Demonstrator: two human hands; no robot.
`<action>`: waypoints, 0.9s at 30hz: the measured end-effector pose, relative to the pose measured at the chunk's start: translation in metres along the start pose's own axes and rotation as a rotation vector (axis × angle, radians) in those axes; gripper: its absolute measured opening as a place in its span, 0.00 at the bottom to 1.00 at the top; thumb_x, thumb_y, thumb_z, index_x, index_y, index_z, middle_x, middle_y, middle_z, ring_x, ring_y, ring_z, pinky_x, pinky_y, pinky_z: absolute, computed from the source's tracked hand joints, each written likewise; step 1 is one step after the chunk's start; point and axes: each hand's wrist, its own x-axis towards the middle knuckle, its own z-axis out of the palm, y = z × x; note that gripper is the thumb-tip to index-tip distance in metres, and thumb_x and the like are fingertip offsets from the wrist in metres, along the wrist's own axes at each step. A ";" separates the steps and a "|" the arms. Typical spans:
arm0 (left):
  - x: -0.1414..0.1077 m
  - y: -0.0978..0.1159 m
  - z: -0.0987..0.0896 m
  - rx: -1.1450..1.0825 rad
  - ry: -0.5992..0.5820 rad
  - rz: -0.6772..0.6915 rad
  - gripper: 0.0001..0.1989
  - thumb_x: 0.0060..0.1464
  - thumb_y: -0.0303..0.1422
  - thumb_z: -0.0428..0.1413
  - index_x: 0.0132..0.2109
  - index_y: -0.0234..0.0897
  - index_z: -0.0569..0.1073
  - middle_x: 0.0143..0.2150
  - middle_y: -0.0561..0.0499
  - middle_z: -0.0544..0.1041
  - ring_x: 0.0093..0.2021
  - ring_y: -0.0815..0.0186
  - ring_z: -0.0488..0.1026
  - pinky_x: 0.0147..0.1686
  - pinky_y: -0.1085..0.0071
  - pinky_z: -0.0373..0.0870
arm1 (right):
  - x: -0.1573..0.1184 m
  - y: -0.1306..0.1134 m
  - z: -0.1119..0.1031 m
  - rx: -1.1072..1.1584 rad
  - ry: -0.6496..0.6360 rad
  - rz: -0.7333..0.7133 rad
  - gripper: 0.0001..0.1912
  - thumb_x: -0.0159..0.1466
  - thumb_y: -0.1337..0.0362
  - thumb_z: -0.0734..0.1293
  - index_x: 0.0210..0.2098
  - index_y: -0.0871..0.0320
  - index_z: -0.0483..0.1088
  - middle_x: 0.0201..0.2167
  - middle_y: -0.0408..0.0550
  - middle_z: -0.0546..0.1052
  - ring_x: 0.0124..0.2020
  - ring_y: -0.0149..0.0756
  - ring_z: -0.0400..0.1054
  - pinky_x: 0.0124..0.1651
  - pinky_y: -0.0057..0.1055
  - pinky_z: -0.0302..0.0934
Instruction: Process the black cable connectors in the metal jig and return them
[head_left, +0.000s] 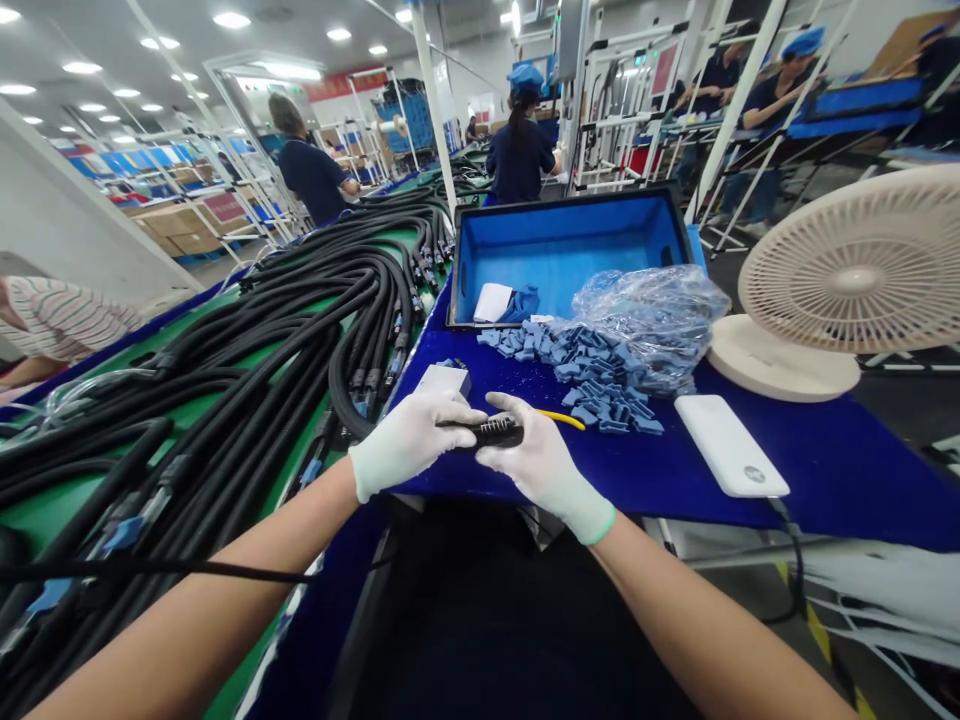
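Observation:
Both hands wear white knitted gloves and meet over the near edge of the blue-covered table. My left hand point(416, 435) is closed round the end of a black corrugated hose point(346, 385), which loops in from the conveyor side. Between the hands shows a black fitting point(496, 432) with pale ribs or marks on it, at the hose end. My right hand point(536, 455) grips that fitting from the other side, thumb below and fingers above. Just behind the hands sits a small white box point(444, 381). A thin yellow piece point(562, 419) sticks out beyond my right fingers.
Many black hoses with blue clips lie along the green conveyor point(225, 440) at left. Small blue plastic clips point(600, 375) are heaped beside a clear plastic bag point(652, 315) and a blue crate point(570, 245). A white power bank point(729, 445) and fan point(855, 270) stand right. Co-workers are farther back.

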 end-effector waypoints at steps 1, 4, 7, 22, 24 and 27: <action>0.000 0.000 0.000 0.035 -0.011 0.028 0.15 0.59 0.35 0.59 0.51 0.46 0.84 0.40 0.48 0.80 0.43 0.56 0.75 0.48 0.61 0.72 | 0.002 0.001 -0.003 -0.005 -0.035 -0.019 0.41 0.51 0.69 0.75 0.64 0.56 0.66 0.47 0.49 0.80 0.46 0.43 0.76 0.54 0.42 0.69; -0.001 -0.002 0.000 0.146 -0.033 0.164 0.12 0.61 0.37 0.58 0.48 0.45 0.85 0.36 0.47 0.77 0.39 0.57 0.72 0.44 0.61 0.70 | 0.006 0.000 -0.009 0.036 -0.171 -0.062 0.45 0.51 0.71 0.75 0.66 0.57 0.63 0.45 0.47 0.81 0.44 0.42 0.76 0.53 0.40 0.69; -0.001 -0.010 0.000 0.147 -0.068 0.260 0.12 0.63 0.38 0.57 0.46 0.44 0.85 0.37 0.45 0.77 0.40 0.58 0.73 0.46 0.60 0.70 | 0.006 -0.004 -0.010 0.044 -0.258 -0.073 0.43 0.51 0.71 0.75 0.66 0.58 0.64 0.44 0.47 0.81 0.42 0.41 0.76 0.51 0.39 0.69; -0.042 -0.016 0.031 -0.363 0.467 -0.323 0.18 0.54 0.50 0.63 0.36 0.40 0.81 0.36 0.45 0.80 0.39 0.54 0.77 0.44 0.58 0.75 | -0.014 -0.005 0.012 0.079 0.034 -0.135 0.25 0.60 0.64 0.72 0.57 0.54 0.73 0.54 0.49 0.79 0.51 0.43 0.75 0.56 0.41 0.69; -0.050 -0.021 0.034 -0.702 0.527 -0.354 0.20 0.60 0.52 0.57 0.41 0.40 0.79 0.35 0.46 0.79 0.36 0.57 0.76 0.40 0.59 0.76 | -0.020 -0.006 0.010 -0.068 -0.155 -0.207 0.25 0.61 0.59 0.74 0.57 0.52 0.73 0.54 0.48 0.79 0.52 0.43 0.74 0.57 0.39 0.69; -0.050 -0.033 0.020 -0.891 0.704 -0.333 0.12 0.63 0.46 0.56 0.42 0.42 0.74 0.28 0.54 0.70 0.27 0.68 0.68 0.35 0.67 0.74 | -0.020 -0.005 -0.019 -0.631 -0.262 -0.166 0.13 0.66 0.56 0.71 0.45 0.55 0.79 0.45 0.50 0.81 0.47 0.43 0.76 0.53 0.37 0.68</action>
